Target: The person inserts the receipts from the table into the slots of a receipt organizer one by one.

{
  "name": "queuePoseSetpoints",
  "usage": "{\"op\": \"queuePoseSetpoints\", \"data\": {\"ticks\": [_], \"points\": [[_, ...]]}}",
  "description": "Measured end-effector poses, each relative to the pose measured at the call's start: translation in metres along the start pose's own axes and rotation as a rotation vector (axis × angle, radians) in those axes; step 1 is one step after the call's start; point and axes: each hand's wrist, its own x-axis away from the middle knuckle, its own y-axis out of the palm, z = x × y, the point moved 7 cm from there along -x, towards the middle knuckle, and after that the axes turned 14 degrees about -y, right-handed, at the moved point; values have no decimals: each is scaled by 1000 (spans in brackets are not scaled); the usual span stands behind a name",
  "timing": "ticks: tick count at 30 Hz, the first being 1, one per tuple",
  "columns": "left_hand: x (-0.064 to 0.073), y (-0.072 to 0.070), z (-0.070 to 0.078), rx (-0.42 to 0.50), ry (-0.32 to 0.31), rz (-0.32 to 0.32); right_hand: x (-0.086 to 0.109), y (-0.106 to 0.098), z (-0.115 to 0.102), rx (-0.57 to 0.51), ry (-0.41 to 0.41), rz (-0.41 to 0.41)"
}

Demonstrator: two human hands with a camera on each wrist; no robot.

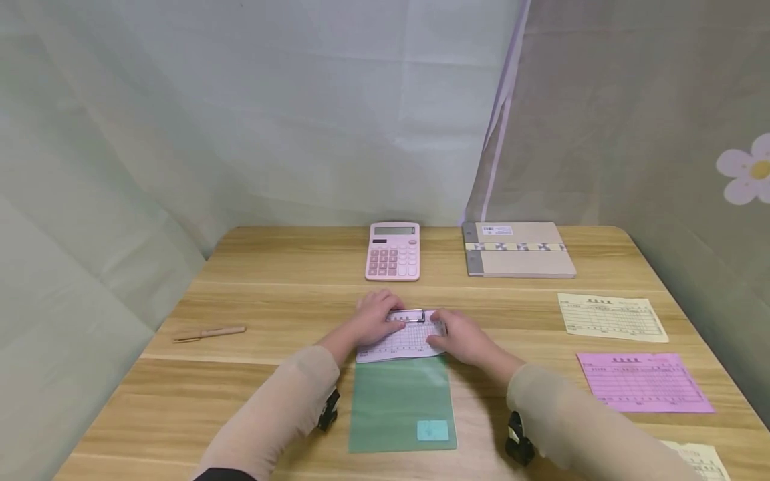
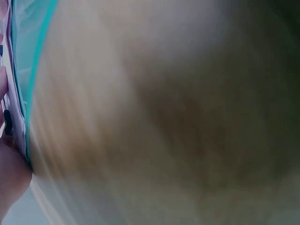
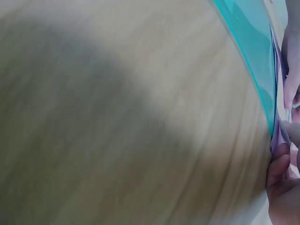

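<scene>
Nearest me, low on my right, a cream slip [image 1: 706,461] pokes out past my sleeve, cut off by the edge of the head view. Straight ahead on the wooden table [image 1: 144,414] lies a green folder [image 1: 397,401], smooth, flat-looking and rectangular, with a pale blue label [image 1: 432,430] in its near right corner; in the wrist views its rim is a brighter teal and its sheet looks translucent. Off to my right is a pink slip [image 1: 646,382], printed with a grid. On the far part of the folder lie the forms [image 1: 394,350], whitish with a lilac cast, covered in fine ruled lines and small dark print, too small to read; their near edge waves slightly, and from the side several thin layers show, some purple. My right hand [image 1: 464,339] pinches their right edge between thumb and bent fingers. My left hand [image 1: 374,319] curls its fingers round their upper left, thumb on the face, just beside a shiny metal clip [image 1: 415,316] lying across the top. Well to the left is a tan pen [image 1: 210,333]; to the right, a ruled yellowish slip [image 1: 612,317]. Farther back sit a pink calculator [image 1: 393,251] and a beige notebook [image 1: 523,264] with a patterned band, before the curtain [image 1: 331,133]
</scene>
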Motion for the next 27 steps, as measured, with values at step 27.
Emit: {"op": "queuePoseSetpoints", "data": {"ticks": [27], "points": [[1,-1,-1,20,7,-65,69,-67,41,-4,-263,-241]]}}
